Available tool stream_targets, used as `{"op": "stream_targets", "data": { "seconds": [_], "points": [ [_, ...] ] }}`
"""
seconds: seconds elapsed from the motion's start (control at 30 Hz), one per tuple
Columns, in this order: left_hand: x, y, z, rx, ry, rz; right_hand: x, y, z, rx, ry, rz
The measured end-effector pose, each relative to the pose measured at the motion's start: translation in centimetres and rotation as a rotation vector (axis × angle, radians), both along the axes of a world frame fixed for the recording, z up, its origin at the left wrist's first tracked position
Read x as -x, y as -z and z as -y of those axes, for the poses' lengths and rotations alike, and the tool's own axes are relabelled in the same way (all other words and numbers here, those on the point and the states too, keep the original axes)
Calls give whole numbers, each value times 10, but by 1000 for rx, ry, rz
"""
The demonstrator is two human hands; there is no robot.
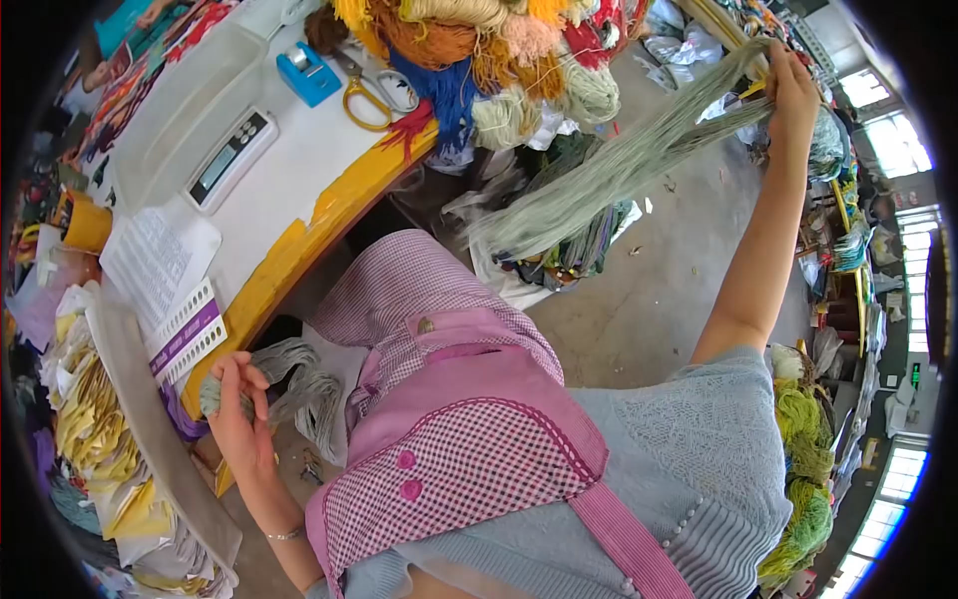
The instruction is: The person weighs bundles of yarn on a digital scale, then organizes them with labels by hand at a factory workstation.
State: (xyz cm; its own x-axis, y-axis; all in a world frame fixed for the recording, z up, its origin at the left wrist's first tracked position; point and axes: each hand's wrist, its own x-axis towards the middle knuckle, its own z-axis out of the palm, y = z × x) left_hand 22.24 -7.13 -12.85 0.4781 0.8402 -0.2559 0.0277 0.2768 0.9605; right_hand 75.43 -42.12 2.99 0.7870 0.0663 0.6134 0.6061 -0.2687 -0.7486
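High on the right, my right hand (793, 95) is closed around one end of a pale green yarn skein (609, 185). The skein's strands stretch down and left, fanning out loosely near a plastic bag under the table edge. On the lower left, my left hand (239, 399) has its fingers curled around a grey-green yarn skein (309, 394), which hangs beside my lap. Part of that skein is hidden behind the fingers. A pink checked apron (459, 449) covers my front between the two arms.
On the yellow-edged table (289, 260) lie a digital scale (232, 160), a blue tape dispenser (307, 74), scissors (369, 105) and a printed sheet (160, 260). Coloured yarn (469, 60) is heaped at its far end. A bin of papers (130, 419) stands left; green yarn (808, 479) hangs right.
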Motion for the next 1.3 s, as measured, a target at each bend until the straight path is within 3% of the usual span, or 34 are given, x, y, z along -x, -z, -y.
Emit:
{"op": "stream_targets", "data": {
  "seconds": [0.1,0.17,0.3,0.4,0.43,0.5,0.57,0.63,0.67,0.7,0.8,0.83,0.9,0.93,0.97,1.0,1.03,1.07,1.1,1.13,1.2,1.23,1.3],
  "points": [
    [0,-3,2,1,-7,0,-23,3,14,121,105,245],
    [-1,-3,3,1,-5,-2,-27,25,19,297,168,185],
    [-2,-7,5,7,-11,-35,-8,133,4,580,460,147],
    [-2,-9,6,28,-27,-38,29,236,-17,632,383,-117],
    [-4,-10,6,23,-23,-37,44,285,-21,635,365,29],
    [-6,-13,8,35,-51,-36,78,359,-33,911,167,-344],
    [-13,-25,14,134,-114,-14,129,384,-57,1345,-142,-513],
    [-20,-35,14,227,-179,14,171,381,-95,1207,-445,-455],
    [-20,-40,14,373,14,189,201,314,-125,1012,-628,-504],
    [-20,-44,15,514,204,361,212,307,-148,716,-876,-321],
    [-47,-60,47,644,301,268,264,178,-212,222,-1447,-207],
    [-51,-68,43,759,702,306,285,158,-229,59,-1597,-151],
    [-61,-99,59,574,1010,68,310,141,-263,-23,-2114,-210],
    [-58,-103,60,561,1125,56,315,132,-272,150,-2247,-132],
    [-47,-106,57,492,1176,101,311,123,-276,470,-2321,-127],
    [-34,-106,54,420,1229,144,301,112,-278,546,-2401,-17],
    [-15,-94,45,372,1154,247,293,93,-280,509,-2465,-153],
    [-6,-84,41,448,876,207,285,83,-282,484,-2515,-309],
    [-3,-79,42,531,605,178,277,91,-277,406,-2444,-809],
    [-5,-85,36,269,551,-129,279,82,-273,450,-2252,-1016],
    [-4,-80,45,-62,759,-268,299,89,-290,596,-2154,-808],
    [-5,-79,48,-83,763,-117,309,99,-301,733,-2139,-814],
    [2,-115,47,-58,620,-100,338,141,-307,667,-2044,-881]
  ]
}}
